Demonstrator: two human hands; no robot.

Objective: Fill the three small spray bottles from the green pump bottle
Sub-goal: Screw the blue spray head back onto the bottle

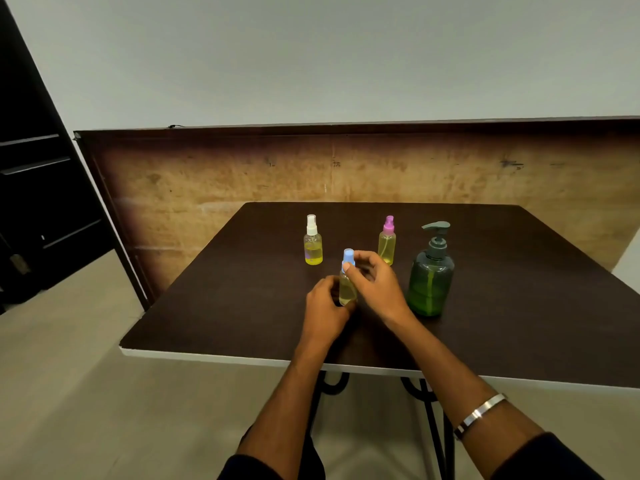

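A small spray bottle with a blue cap [347,282] stands upright at the middle of the dark table [519,289]. My left hand [325,306] grips its lower body. My right hand [375,282] pinches its blue spray head with thumb and fingers. Behind it stand a white-capped spray bottle [312,242] and a pink-capped spray bottle [387,242], both holding yellow liquid. The green pump bottle [431,271] stands upright to the right of my right hand, with its pump head on.
A brown wooden board [242,174] stands upright behind the table. A dark shelf unit [41,185] is at the far left. The table's white front edge [242,359] runs under my forearms.
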